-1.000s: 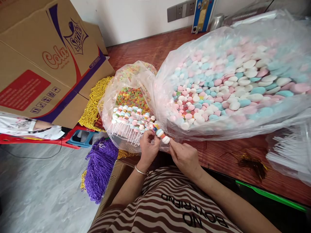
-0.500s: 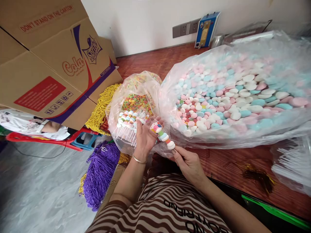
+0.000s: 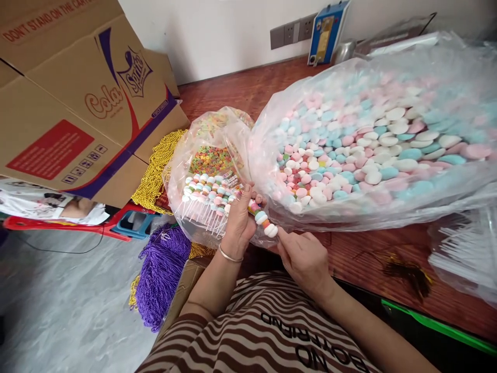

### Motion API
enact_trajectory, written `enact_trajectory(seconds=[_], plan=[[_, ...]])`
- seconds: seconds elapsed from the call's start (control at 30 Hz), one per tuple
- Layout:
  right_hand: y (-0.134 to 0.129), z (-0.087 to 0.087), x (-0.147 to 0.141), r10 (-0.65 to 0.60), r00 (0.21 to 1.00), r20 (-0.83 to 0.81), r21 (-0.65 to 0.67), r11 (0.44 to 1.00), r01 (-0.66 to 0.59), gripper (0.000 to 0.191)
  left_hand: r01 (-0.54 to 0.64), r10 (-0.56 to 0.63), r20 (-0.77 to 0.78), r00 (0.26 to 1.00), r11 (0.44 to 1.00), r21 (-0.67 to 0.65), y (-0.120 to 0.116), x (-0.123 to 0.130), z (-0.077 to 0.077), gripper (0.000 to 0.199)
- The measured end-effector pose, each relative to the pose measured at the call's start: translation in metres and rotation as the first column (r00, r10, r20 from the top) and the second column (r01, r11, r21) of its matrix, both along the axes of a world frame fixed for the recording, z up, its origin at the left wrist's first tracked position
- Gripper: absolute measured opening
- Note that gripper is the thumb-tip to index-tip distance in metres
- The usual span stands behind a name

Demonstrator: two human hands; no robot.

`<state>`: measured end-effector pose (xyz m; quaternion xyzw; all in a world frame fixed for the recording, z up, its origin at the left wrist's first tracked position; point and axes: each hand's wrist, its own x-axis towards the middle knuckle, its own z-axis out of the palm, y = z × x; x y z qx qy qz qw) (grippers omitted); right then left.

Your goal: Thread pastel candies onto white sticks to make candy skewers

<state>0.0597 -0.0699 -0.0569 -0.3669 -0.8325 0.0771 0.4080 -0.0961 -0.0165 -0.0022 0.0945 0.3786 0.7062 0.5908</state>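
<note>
My left hand [image 3: 239,220], with a bangle at the wrist, closes round the upper end of a candy skewer [image 3: 266,225]. White, blue, green and orange pieces show along it, and the fingers partly cover its top. At the lower end my right hand [image 3: 305,256] pinches by the bottom white pieces; the stick itself is hidden there. Beside my left hand, several finished-looking candy skewers [image 3: 209,192] lie with white sticks pointing toward me. They rest on a clear plastic bag [image 3: 176,178] that holds small coloured candy rings [image 3: 209,161].
A large clear bag of pastel candies [image 3: 373,150] covers the table's right side. White sticks [image 3: 464,254] in plastic and gold ties [image 3: 406,272] lie nearer me. A carton [image 3: 77,103], gold bead strands [image 3: 157,168] and purple bead strands [image 3: 165,280] are at left.
My left hand has closed further round the skewer's top, covering the pink face-like piece seen before. More of the skewers lying on the bag show. The view has shifted slightly.
</note>
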Motion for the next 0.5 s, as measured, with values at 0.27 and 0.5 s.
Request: enact_trajectory(seconds=[0.27, 0.5], plan=[[0.0, 0.006, 0.004, -0.014, 0.924, -0.383, -0.628, 0.737, -0.25, 0.032, 0.049, -0.042, -0.092, 0.995, 0.997, 0.067, -0.007, 0.004, -0.008, 0.022], [-0.004, 0.013, 0.002, -0.37, 0.435, -0.821, -0.418, -0.131, -0.899, 0.028, 0.154, -0.171, 0.076, 0.982, 0.97, 0.185, -0.011, 0.004, -0.019, 0.026]])
